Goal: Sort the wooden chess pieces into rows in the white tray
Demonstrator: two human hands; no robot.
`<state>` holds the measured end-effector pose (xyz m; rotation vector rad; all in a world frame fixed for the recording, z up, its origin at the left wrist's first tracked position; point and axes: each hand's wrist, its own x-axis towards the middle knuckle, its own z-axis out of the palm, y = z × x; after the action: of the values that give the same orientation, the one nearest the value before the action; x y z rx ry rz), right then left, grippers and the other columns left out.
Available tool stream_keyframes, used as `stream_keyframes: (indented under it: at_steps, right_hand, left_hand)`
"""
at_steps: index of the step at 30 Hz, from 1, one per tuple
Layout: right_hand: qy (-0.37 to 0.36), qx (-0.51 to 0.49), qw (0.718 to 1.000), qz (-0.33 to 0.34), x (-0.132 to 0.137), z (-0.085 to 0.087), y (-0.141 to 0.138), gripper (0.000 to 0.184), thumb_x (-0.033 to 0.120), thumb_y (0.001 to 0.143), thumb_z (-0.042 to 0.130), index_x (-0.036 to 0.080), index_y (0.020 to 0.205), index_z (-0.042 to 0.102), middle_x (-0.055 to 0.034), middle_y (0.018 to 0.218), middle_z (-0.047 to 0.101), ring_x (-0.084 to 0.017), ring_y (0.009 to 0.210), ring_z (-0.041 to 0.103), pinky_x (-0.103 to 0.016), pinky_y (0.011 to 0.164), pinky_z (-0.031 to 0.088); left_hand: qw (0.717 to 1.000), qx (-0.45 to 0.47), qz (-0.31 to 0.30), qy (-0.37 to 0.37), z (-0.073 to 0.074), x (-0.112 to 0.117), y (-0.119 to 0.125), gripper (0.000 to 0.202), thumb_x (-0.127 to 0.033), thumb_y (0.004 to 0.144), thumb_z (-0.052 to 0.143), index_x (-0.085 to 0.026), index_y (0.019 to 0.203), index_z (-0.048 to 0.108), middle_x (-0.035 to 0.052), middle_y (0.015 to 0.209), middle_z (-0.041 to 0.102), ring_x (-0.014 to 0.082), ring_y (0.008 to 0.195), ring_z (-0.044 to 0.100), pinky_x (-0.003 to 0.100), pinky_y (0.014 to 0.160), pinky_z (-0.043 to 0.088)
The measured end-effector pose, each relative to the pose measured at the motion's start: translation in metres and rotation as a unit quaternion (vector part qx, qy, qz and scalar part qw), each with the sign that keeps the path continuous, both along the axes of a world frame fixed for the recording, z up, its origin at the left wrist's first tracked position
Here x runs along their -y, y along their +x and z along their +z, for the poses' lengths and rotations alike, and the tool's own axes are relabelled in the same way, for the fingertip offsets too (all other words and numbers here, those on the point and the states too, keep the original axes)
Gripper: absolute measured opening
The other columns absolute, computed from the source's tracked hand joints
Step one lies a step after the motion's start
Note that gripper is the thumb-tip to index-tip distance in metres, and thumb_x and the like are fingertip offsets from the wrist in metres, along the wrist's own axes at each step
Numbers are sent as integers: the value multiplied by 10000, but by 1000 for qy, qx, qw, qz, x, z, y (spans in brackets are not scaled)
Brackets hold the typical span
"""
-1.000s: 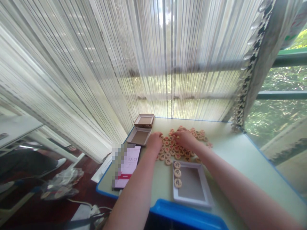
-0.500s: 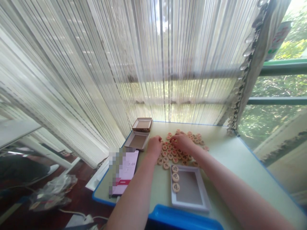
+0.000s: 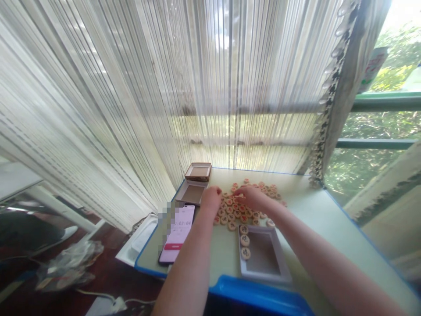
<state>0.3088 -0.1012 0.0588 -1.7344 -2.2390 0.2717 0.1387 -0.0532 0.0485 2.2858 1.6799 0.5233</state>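
A heap of round wooden game pieces with red and dark marks lies on the pale green table. My left hand rests curled at the heap's left edge, touching the pieces. My right hand lies over the middle of the heap, fingers bent onto the pieces; what they pinch is hidden. Just in front of the heap sits a shallow grey tray holding three pieces in a column along its left side.
A brown box stacked behind a grey box half stands at the far left. A phone with a timer lies near the left edge. A blue bin rim is below. Curtains hang behind.
Both hands stay on the heap with only slight finger shifts. The view has tilted and drifted a little; the phone's timer has advanced.
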Motion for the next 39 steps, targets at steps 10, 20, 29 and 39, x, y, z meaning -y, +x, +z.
stream_keyframes:
  at_steps: [10,20,29,39]
  right_hand:
    - [-22,24,998,-53,39,27,-23,281,242,770,517,233,995,683,-48,996,689,-205,909,622,-282,801,450]
    - [15,-8,996,-85,62,28,-39,322,222,766,545,206,1069,652,-67,1060,670,-211,990,600,-294,859,444]
    - [2,-142,986,-82,67,27,-40,329,265,778,564,186,1090,631,-68,1048,670,-183,871,632,-289,776,487]
    - [121,43,973,-191,93,10,-13,310,172,753,539,192,1037,662,-100,1073,638,-264,1024,539,-366,877,413]
  left_hand:
    - [995,-22,-67,-69,-6,-5,-6,255,-167,685,587,-210,909,702,45,936,702,156,872,631,220,794,466]
    - [994,91,-60,-26,7,21,-23,316,-79,723,547,-170,999,670,78,1016,679,176,943,620,274,881,447]
    - [921,372,-89,76,3,45,-38,251,-119,781,530,-126,1006,640,105,1036,646,152,880,622,268,761,522]
    - [970,153,-154,106,-26,84,-36,291,-183,757,589,-162,1044,634,90,1092,612,213,1048,536,367,960,413]
